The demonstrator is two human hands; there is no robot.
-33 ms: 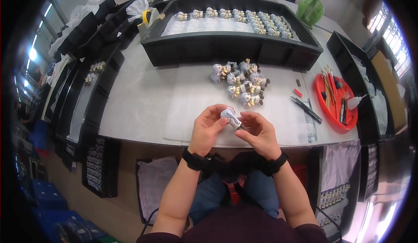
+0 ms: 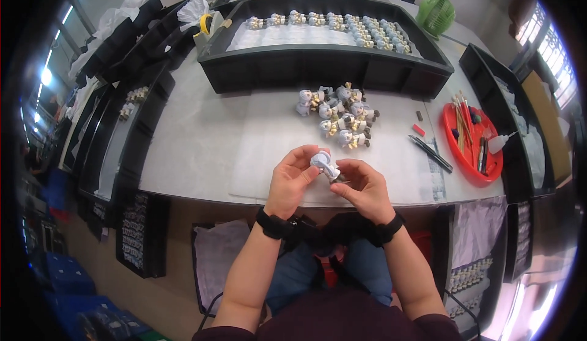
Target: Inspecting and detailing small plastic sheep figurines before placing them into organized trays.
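A small pale grey and white figurine (image 2: 324,165) is held up between my hands, over the near edge of the table. My left hand (image 2: 292,179) pinches its rounded head between thumb and fingers. At its dark lower end, the thumb and fingers of my right hand (image 2: 365,188) close on the feet. Just beyond my hands, several similar figurines (image 2: 345,138) lie in a loose cluster on a white sheet (image 2: 263,151); they have grey heads, yellowish details and dark feet.
Behind the cluster stands a large black tray (image 2: 324,66) with rows of figurines. To the right are a pen (image 2: 431,154), a red cap (image 2: 418,130) and a red basin (image 2: 449,151) of brushes. A green fan (image 2: 436,14) stands far right; black trays (image 2: 137,139) flank the left side.
The figurine has turned slightly between my fingers, so more of its rounded head shows. My hands have barely shifted, and the cluster lies as before.
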